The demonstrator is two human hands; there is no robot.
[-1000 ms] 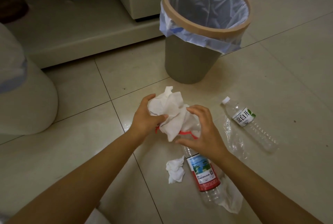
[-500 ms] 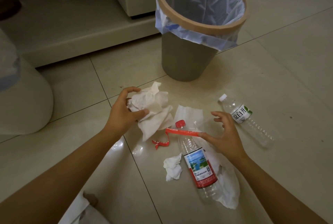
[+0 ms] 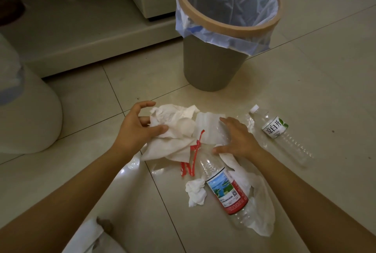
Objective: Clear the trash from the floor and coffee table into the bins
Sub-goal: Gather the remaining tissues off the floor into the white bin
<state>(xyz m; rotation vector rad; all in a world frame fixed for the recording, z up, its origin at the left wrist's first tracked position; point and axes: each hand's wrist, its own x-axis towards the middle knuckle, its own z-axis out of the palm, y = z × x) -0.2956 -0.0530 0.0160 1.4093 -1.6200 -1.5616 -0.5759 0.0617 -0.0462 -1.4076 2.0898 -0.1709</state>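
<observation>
While left hand [image 3: 138, 128] pinches crumpled tissue [image 3: 173, 128], right hand [image 3: 238, 138] presses crinkly plastic [image 3: 211, 128].

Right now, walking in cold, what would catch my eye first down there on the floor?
Probably the two bare hands low in the middle: the left hand grips a wad of white tissue, while the right hand reaches onto a flat white sheet. Just below them a red-labelled bottle lies on its side among more tissue. Behind stands a grey bin with a clear liner.
</observation>
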